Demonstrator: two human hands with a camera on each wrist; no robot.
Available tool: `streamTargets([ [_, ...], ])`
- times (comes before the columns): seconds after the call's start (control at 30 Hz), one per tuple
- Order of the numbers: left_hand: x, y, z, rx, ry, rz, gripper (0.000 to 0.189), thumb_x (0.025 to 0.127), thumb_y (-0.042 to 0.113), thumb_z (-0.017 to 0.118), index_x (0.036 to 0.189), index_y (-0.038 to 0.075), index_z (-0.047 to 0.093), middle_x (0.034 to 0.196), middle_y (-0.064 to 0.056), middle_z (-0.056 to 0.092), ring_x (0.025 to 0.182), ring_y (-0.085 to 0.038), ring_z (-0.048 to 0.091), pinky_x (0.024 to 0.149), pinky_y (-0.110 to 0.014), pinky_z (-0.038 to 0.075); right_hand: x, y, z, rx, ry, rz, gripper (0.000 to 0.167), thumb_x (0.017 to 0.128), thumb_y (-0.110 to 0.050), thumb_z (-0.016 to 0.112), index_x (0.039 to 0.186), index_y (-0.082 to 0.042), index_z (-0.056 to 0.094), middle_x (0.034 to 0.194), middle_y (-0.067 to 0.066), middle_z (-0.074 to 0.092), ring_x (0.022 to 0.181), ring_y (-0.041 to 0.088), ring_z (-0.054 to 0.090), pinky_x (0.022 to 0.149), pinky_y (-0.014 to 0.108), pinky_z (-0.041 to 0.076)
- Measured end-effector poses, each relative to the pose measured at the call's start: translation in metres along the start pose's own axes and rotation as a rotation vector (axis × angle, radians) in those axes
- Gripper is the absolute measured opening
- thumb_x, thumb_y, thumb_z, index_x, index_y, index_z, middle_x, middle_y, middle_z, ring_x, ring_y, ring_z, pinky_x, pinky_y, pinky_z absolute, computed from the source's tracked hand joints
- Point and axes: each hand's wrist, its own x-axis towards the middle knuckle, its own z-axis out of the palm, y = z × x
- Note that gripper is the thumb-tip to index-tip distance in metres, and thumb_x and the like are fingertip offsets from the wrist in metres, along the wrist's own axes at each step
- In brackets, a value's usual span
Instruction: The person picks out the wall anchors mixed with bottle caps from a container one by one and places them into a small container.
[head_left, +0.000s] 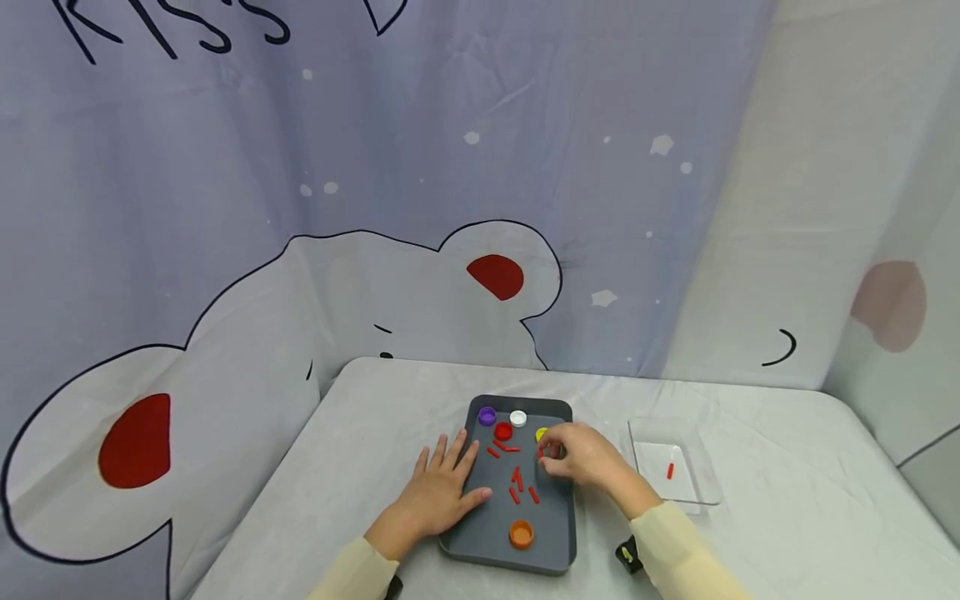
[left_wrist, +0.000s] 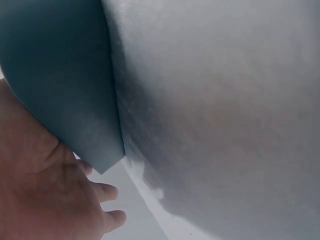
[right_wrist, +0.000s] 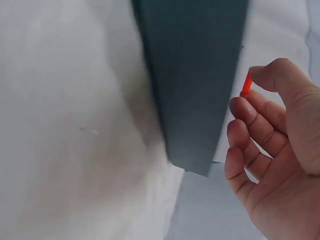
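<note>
White tabletop bears a grey tray; the left hand, fingers straight, lies across its rim, apparently steadying it; the right hand pinches a red stick between fingers, likely for its thinness; loose sticks lie between both hands.

L hand palm-down & splayed, R hand in thumb-to-index pinch (other R fingers loosely curled)
</note>
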Motion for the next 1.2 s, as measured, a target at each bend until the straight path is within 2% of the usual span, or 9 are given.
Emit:
streamTargets([
  [0.23,-0.001,0.000,-0.001,0.000,0.005,0.014,0.079,0.100,0.061,0.048,0.160,0.012,0.031,0.169,-0.014,0.017,0.152,-0.048,0.014,0.118,-0.068,0.013,-0.012,0.002,-0.024,0.134,0.059,0.009,0.016,0.085,-0.013,0.077,0.100,-0.007,0.075,0.074,-0.011,0.059,0.066,0.003,0.051,0.061,0.023,0.046],
  [0.5,-0.002,0.000,-0.001,-0.010,0.006,0.017,0.079,0.100,0.061,0.049,0.160,0.011,0.032,0.169,-0.014,0.017,0.152,-0.049,0.014,0.118,-0.068,0.012,-0.030,0.020,-0.043,0.150,0.117,0.036,0.013,0.085,-0.010,0.075,0.098,-0.010,0.074,0.074,-0.011,0.060,0.067,0.003,0.051,0.061,0.022,0.045],
  [0.7,-0.001,0.001,-0.002,0.008,-0.003,0.006,0.081,0.099,0.062,0.049,0.161,0.014,0.030,0.169,-0.013,0.015,0.152,-0.048,0.013,0.119,-0.067,0.012,-0.048,0.035,-0.062,0.141,0.169,0.091,0.013,0.087,-0.010,0.074,0.099,-0.014,0.074,0.075,-0.012,0.061,0.067,0.003,0.052,0.061,0.023,0.045],
  [0.9,-0.004,0.004,-0.006,0.003,-0.007,0.005,0.080,0.100,0.061,0.049,0.160,0.012,0.031,0.169,-0.014,0.017,0.152,-0.048,0.014,0.118,-0.067,0.013,-0.066,0.050,-0.077,0.178,0.188,0.153,0.012,0.090,-0.012,0.073,0.101,-0.014,0.074,0.077,-0.009,0.062,0.067,0.004,0.054,0.046,0.025,0.046],
  [0.97,-0.005,0.005,-0.007,0.007,-0.010,0.003,0.080,0.100,0.061,0.049,0.160,0.012,0.031,0.169,-0.014,0.017,0.152,-0.048,0.014,0.118,-0.067,0.014,-0.072,0.055,-0.081,0.175,0.201,0.167,0.013,0.089,-0.012,0.073,0.102,-0.013,0.074,0.077,-0.009,0.062,0.067,0.004,0.054,0.047,0.025,0.046],
  [1.1,-0.006,0.007,-0.009,0.009,-0.010,0.006,0.080,0.100,0.062,0.048,0.160,0.012,0.031,0.169,-0.013,0.017,0.152,-0.048,0.014,0.118,-0.067,0.014,-0.083,0.065,-0.086,0.135,0.227,0.180,0.016,0.088,-0.010,0.073,0.104,-0.009,0.074,0.077,-0.010,0.062,0.068,0.003,0.054,0.060,0.023,0.045],
  [1.2,-0.006,0.006,-0.010,0.009,-0.010,0.006,0.080,0.100,0.062,0.048,0.160,0.012,0.031,0.169,-0.014,0.017,0.152,-0.048,0.014,0.118,-0.067,0.014,-0.088,0.071,-0.087,0.132,0.232,0.188,0.017,0.088,-0.009,0.073,0.104,-0.008,0.074,0.076,-0.010,0.062,0.067,0.002,0.053,0.059,0.023,0.044],
])
